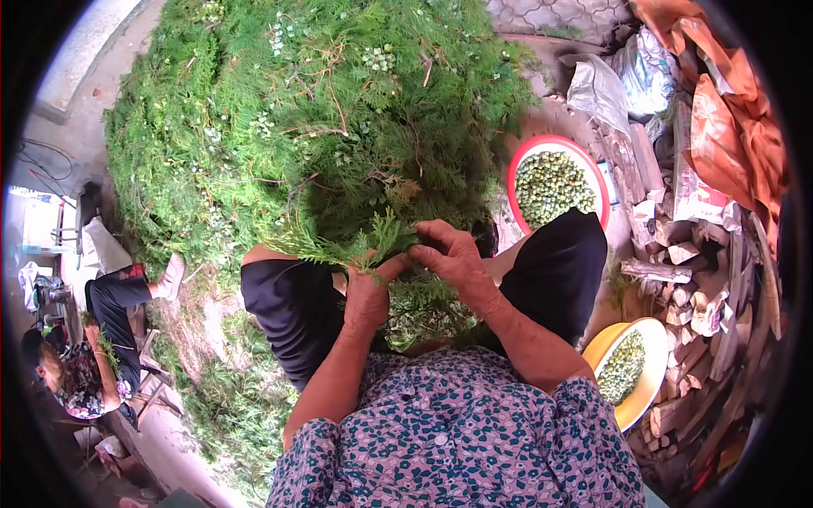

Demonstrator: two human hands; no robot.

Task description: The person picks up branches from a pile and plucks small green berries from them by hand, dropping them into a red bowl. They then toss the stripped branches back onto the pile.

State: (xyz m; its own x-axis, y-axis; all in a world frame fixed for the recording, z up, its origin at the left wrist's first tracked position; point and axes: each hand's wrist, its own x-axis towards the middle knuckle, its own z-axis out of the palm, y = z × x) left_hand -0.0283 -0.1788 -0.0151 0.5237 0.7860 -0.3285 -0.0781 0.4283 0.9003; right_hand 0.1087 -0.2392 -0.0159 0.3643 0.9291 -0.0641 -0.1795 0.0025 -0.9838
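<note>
My left hand (pixel 369 292) is closed around a green conifer sprig (pixel 377 240), whose flat, scaly leaves fan out above the fingers. Close beside it, my right hand (pixel 450 258) has thumb and fingers pinched together near the sprig's right end; what lies between them is too small to make out. Both hands are above my lap, between my knees. In front of them rises a large heap of cut conifer branches (pixel 246 127) dotted with pale green cones. More greenery shows below my hands.
A red-rimmed basin (pixel 513 184) of small green cones stands by my right knee, and a yellow basin (pixel 654 394) with more sits nearer. Split firewood (pixel 682 313) and an orange tarp (pixel 720 127) line the right. A seated person (pixel 80 372) is at left.
</note>
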